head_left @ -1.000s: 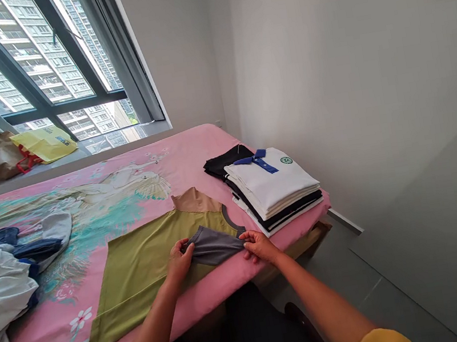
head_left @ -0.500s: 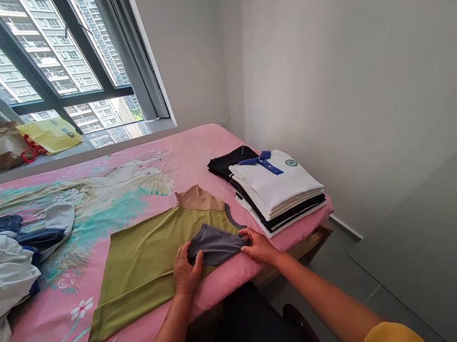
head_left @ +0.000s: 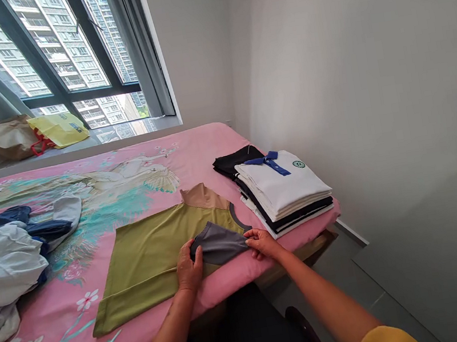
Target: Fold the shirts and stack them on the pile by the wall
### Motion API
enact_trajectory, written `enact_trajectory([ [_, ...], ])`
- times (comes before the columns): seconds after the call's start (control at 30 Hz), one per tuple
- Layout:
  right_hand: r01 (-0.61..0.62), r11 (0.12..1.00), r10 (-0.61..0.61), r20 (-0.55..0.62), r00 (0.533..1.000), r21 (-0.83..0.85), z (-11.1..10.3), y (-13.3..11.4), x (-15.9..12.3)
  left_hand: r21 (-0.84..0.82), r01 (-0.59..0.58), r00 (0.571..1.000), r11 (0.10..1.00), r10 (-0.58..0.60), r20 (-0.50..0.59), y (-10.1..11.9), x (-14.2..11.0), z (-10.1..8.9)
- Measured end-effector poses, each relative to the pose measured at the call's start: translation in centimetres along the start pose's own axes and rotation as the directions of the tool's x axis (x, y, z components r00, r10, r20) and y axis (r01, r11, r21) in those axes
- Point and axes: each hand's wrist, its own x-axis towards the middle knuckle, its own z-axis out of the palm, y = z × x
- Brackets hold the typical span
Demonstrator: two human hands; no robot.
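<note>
An olive-green T-shirt (head_left: 149, 244) lies on the bed with a tan shoulder panel, a dark neckline and its near side folded over. Its grey sleeve (head_left: 220, 243) is turned inward across the body. My left hand (head_left: 190, 267) grips the sleeve's left end, fingers along the edge and thumb on top. At the other end, close to the collar, my right hand (head_left: 265, 242) pinches the cloth between thumb and forefinger.
A stack of folded clothes (head_left: 285, 188), white and black, sits at the bed's right corner. Rumpled clothes (head_left: 3, 256) lie on the left. Pink patterned bedding (head_left: 202, 140) covers the bed. Paper bag (head_left: 2, 140) and yellow bag (head_left: 61, 130) rest on the windowsill.
The view has shifted slightly, moving the scene a little to the right. Both hands keep hold of the sleeve; the right hand's fingers have drawn into a tighter pinch.
</note>
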Motion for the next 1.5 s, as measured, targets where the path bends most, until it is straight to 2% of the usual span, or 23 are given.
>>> enact_trajectory([
  [0.13, 0.003, 1.000, -0.003, -0.007, 1.000, 0.018, 0.2, 0.1, 0.0, 0.112, 0.140, 0.982, 0.984, -0.153, 0.111, 0.8, 2.6, -0.6],
  [0.27, 0.006, 1.000, -0.006, -0.003, 1.000, 0.026, 0.1, 0.0, -0.1, 0.182, 0.209, 0.948, 0.961, -0.244, 0.203, 1.5, 6.2, -0.5],
  [0.37, 0.007, 0.999, -0.007, 0.000, 1.000, 0.033, 0.0, -0.2, -0.1, 0.177, 0.220, 0.925, 0.959, -0.263, 0.275, 2.1, 8.0, -0.1],
  [0.5, 0.009, 0.999, -0.009, 0.004, 1.000, 0.042, -0.1, -0.1, 0.0, 0.024, 0.148, 0.920, 0.989, -0.147, 0.363, 2.9, 8.5, 0.4],
  [0.63, 0.022, 0.999, -0.021, -0.018, 1.000, 0.037, -0.1, 0.1, 0.2, -0.114, 0.076, 0.938, 0.991, -0.032, 0.344, 3.0, 8.3, 0.4],
  [0.8, 0.043, 0.999, -0.042, -0.053, 0.998, 0.020, 0.0, 0.2, 0.1, -0.111, 0.133, 0.930, 0.985, -0.086, 0.356, 1.8, 8.0, 0.7],
  [1.03, 0.050, 0.999, -0.049, -0.059, 0.997, 0.013, 0.1, 0.4, 0.3, -0.082, 0.198, 0.882, 0.977, -0.141, 0.449, 1.3, 9.1, 0.8],
  [1.13, 0.053, 0.999, -0.052, -0.060, 0.997, 0.013, 0.1, 0.5, 0.3, -0.045, 0.173, 0.890, 0.984, -0.136, 0.435, 1.9, 9.9, 1.2],
  [1.27, 0.053, 0.998, -0.052, -0.062, 0.997, 0.016, 0.1, 0.4, 0.2, -0.028, 0.069, 0.926, 0.997, -0.054, 0.372, 2.3, 10.1, 1.9],
  [1.37, 0.050, 0.999, -0.049, -0.064, 0.997, 0.018, 0.1, 0.4, 0.2, -0.001, 0.011, 0.944, 1.000, -0.010, 0.330, 1.7, 9.7, 2.2],
  [1.5, 0.051, 0.998, -0.049, -0.065, 0.997, 0.025, 0.1, 0.5, 0.3, 0.051, -0.001, 0.972, 0.999, -0.011, 0.235, 0.8, 9.4, 1.9],
])
